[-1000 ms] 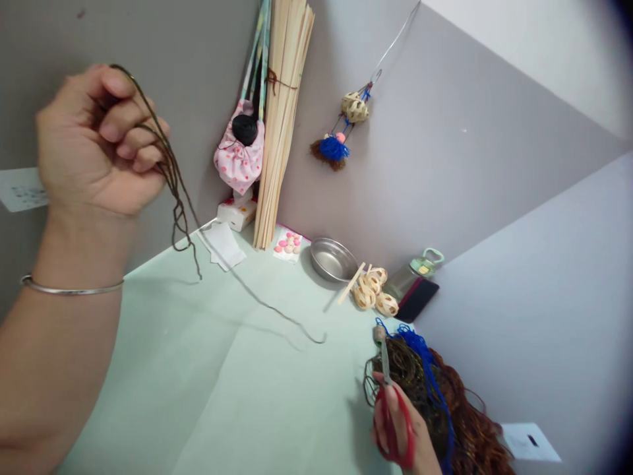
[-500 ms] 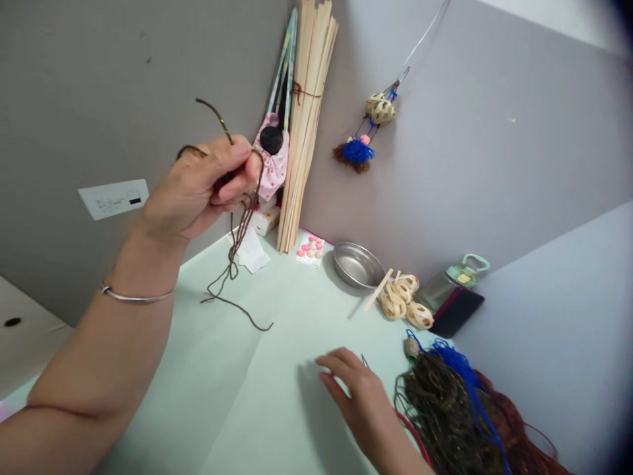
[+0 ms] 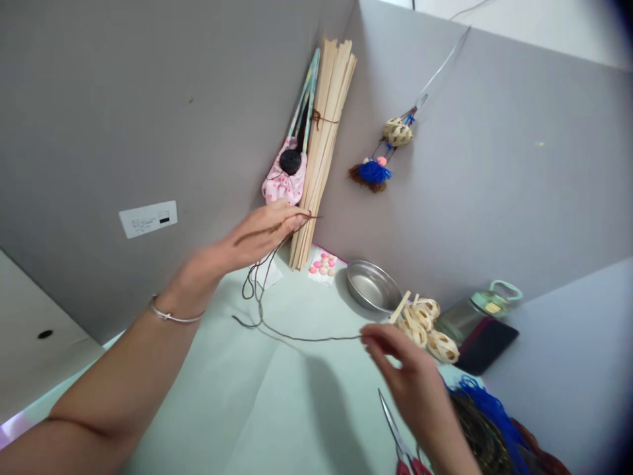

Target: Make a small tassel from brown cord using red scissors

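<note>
My left hand (image 3: 267,234) is raised at the centre, closed on a thin dark brown cord (image 3: 306,340). Loops of the cord hang beneath that hand, and a short end sticks out past its fingertips. Lower right, my right hand (image 3: 395,359) pinches one strand between thumb and fingers. That strand runs slack in a curve from the hanging loops to the right fingertips. Scissors (image 3: 395,429) with red handles lie just left of my right forearm, partly cut off by the frame's edge.
A bundle of flat wooden strips (image 3: 324,158) leans in the corner beside a pink dotted pouch (image 3: 284,185). Along the back are pink beads (image 3: 322,265), a metal bowl (image 3: 373,287), woven balls (image 3: 420,323), a bottle (image 3: 465,313) and a black phone-like slab (image 3: 489,346). Yarn (image 3: 484,429) lies right.
My right hand, previously spread over the table, now pinches a cord strand. My left hand has shifted right and down with the cord. The view has shifted, and the scissors show more.
</note>
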A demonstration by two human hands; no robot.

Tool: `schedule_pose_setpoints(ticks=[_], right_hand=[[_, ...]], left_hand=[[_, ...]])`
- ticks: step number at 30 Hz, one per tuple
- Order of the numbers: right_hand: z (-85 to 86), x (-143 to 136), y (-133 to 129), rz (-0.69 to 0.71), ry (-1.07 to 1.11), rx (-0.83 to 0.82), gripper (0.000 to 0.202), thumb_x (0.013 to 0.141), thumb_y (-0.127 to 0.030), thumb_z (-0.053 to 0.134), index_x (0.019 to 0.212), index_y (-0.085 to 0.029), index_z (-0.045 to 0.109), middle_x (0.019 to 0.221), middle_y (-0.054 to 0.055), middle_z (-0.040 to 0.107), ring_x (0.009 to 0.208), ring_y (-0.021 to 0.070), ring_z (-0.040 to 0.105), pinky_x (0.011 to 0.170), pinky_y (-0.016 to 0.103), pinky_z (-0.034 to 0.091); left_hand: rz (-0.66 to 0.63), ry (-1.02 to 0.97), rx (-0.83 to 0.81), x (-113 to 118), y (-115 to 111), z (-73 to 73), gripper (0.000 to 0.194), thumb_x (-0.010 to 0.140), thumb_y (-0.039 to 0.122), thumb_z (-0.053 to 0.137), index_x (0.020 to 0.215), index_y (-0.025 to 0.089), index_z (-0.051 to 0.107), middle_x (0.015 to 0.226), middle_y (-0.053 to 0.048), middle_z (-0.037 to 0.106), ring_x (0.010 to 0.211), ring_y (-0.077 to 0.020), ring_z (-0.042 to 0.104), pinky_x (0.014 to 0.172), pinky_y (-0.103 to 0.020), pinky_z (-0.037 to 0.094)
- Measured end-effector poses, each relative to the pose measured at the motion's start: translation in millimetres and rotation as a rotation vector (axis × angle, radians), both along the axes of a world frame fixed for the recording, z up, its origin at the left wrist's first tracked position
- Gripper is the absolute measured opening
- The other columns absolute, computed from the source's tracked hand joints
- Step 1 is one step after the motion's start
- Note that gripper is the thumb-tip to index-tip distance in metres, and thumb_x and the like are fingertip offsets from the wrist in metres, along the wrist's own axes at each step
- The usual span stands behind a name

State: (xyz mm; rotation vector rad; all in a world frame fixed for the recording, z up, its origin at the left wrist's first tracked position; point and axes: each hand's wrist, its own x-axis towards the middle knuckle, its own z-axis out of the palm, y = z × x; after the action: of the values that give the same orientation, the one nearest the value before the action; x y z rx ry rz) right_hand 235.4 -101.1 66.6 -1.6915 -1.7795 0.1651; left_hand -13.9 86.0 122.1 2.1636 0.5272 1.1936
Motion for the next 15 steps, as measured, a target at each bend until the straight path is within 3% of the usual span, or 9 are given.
schedule_pose_setpoints(ticks=[2, 5, 11, 15], right_hand=[[24.7, 15.3, -19.9, -0.058, 0.054, 0.1, 0.013, 0.089, -0.028, 0.061, 0.095, -0.02, 0.069, 0.091, 0.006, 0.068, 0.078, 0.0181, 0.063, 0.069, 0.027, 0.052], [41.6, 21.3, -43.3, -0.114, 0.178, 0.167, 0.015, 0.088, -0.029, 0.065, 0.099, -0.023, 0.071, 0.092, 0.006, 0.067, 0.078, 0.018, 0.063, 0.065, 0.024, 0.052], [44.9, 6.1, -45.2, -0.103, 0.323, 0.171, 0.007, 0.085, -0.028, 0.069, 0.088, -0.023, 0.073, 0.085, 0.004, 0.065, 0.073, 0.0143, 0.06, 0.059, 0.02, 0.051], [46.3, -1.3, -32.4, -0.061, 0.409, 0.156, 0.008, 0.086, -0.028, 0.069, 0.088, -0.022, 0.073, 0.075, 0.002, 0.063, 0.069, 0.0138, 0.059, 0.058, 0.021, 0.051]], left_hand=[[-0.1, 0.043, -0.049, 13.0, 0.9, -7.8, 0.035, 0.097, 0.039, 0.04, 0.095, 0.015, 0.066, 0.086, -0.004, 0.061, 0.082, -0.0136, 0.055, 0.072, -0.027, 0.044], [-0.249, 0.15, -0.119, 32.3, -3.1, -20.3, 0.04, 0.097, 0.043, 0.04, 0.09, 0.015, 0.067, 0.076, -0.002, 0.059, 0.068, -0.0118, 0.052, 0.065, -0.025, 0.042], [-0.399, 0.278, -0.091, 49.9, -16.3, -30.0, 0.04, 0.098, 0.045, 0.04, 0.102, 0.018, 0.069, 0.093, -0.005, 0.063, 0.079, -0.0129, 0.054, 0.07, -0.023, 0.041], [-0.571, 0.257, -0.176, 56.0, -30.1, -24.7, 0.045, 0.1, 0.045, 0.034, 0.106, 0.017, 0.068, 0.082, -0.003, 0.06, 0.067, -0.0102, 0.048, 0.063, -0.021, 0.039]])
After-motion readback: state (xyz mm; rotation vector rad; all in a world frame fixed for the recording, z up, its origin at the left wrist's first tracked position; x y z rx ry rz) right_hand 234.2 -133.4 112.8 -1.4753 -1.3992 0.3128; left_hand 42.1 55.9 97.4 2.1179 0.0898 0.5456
